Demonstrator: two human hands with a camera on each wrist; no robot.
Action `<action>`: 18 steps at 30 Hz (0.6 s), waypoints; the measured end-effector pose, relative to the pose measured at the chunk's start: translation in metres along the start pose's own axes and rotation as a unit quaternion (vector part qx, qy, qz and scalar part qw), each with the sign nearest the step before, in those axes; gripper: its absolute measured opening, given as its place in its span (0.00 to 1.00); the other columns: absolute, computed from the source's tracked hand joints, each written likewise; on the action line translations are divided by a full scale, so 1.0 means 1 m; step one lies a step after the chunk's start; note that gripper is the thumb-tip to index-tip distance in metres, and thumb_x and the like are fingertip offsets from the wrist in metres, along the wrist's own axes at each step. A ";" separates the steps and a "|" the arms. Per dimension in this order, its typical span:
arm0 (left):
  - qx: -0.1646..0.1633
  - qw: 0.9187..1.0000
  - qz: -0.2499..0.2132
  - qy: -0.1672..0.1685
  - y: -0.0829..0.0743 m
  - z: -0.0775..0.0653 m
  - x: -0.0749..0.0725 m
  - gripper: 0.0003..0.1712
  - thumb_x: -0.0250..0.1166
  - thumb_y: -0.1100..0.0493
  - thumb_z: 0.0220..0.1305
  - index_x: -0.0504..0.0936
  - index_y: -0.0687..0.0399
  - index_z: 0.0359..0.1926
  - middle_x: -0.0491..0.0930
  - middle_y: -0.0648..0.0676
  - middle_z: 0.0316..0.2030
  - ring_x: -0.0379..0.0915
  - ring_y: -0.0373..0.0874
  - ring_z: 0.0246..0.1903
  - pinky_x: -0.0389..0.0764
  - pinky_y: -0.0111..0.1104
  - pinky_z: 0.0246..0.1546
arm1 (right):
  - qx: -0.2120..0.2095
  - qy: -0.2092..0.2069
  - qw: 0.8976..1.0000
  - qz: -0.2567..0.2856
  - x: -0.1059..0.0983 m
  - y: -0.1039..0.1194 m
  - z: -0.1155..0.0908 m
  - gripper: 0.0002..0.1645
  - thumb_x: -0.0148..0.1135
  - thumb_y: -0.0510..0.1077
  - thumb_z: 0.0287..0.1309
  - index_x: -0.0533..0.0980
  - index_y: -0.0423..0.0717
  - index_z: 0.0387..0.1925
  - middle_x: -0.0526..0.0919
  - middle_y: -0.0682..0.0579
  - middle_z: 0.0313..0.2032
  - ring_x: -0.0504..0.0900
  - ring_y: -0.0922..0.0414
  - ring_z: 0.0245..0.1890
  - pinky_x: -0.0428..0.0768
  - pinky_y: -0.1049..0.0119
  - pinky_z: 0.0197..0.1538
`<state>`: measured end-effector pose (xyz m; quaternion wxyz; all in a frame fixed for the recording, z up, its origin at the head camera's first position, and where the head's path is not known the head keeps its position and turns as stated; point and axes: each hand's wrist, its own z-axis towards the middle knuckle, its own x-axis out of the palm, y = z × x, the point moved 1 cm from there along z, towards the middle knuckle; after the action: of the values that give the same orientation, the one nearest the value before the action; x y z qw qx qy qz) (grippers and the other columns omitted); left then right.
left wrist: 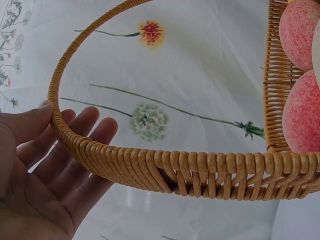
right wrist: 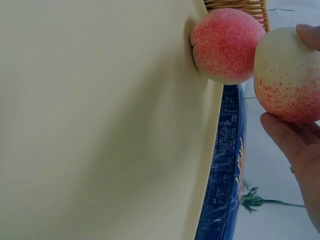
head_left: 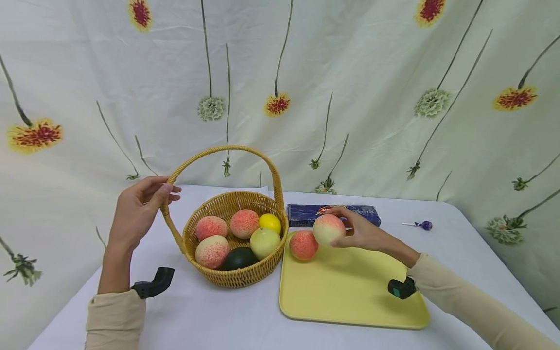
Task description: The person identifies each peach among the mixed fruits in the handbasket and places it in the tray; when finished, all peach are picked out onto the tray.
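My left hand (head_left: 137, 209) holds the handle (left wrist: 90, 152) of a round wicker basket (head_left: 245, 279) on its left side, thumb in front and fingers behind. Inside the basket sit several peaches (head_left: 212, 252), a yellow lemon (head_left: 270, 223), a pale green round fruit (head_left: 264, 243) and a dark green avocado-like fruit (head_left: 239, 258). With thumb and fingers my right hand (head_left: 360, 231) grips a pale peach with a red blush (right wrist: 287, 75), raised over the back of a yellow tray (head_left: 350, 291). A redder peach (head_left: 304, 245) lies at the tray's back left corner, beside the held one.
Behind the tray lies a dark blue package (head_left: 302, 215), partly covered by my right hand. A lollipop (head_left: 425, 225) lies farther right on the white-covered table (head_left: 210, 316). A flower-printed cloth (head_left: 372, 97) hangs at the back.
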<state>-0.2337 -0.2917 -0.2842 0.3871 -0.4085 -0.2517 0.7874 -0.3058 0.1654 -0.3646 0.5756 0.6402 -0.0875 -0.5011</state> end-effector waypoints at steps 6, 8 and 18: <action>0.002 1.000 -0.004 0.001 0.000 0.000 0.000 0.21 0.57 0.56 0.70 0.74 0.65 0.57 0.81 0.38 0.39 0.80 0.28 0.36 0.77 0.16 0.39 | -0.001 0.007 1.000 -0.001 -0.004 -0.005 -0.003 0.43 0.71 0.43 0.51 0.61 0.42 0.66 0.69 0.40 0.60 0.76 0.43 0.56 0.80 0.54 0.52; 0.003 1.000 -0.005 0.001 0.000 0.000 0.000 0.21 0.57 0.56 0.70 0.74 0.65 0.57 0.81 0.38 0.38 0.80 0.28 0.37 0.77 0.16 0.39 | -0.003 0.010 1.000 -0.006 -0.006 -0.007 -0.004 0.44 0.71 0.43 0.51 0.60 0.41 0.67 0.69 0.40 0.60 0.75 0.43 0.56 0.80 0.54 0.51; 0.004 1.000 -0.011 0.003 0.001 0.000 0.000 0.21 0.57 0.56 0.70 0.74 0.65 0.57 0.81 0.37 0.38 0.80 0.28 0.37 0.76 0.16 0.40 | 0.020 0.022 0.999 -0.028 -0.013 -0.015 -0.012 0.45 0.72 0.42 0.50 0.61 0.40 0.66 0.69 0.39 0.62 0.73 0.41 0.58 0.81 0.56 0.50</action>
<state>-0.2341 -0.2921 -0.2849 0.3986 -0.4064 -0.2516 0.7827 -0.3106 0.1869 -0.3721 0.5503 0.6644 -0.0671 -0.5012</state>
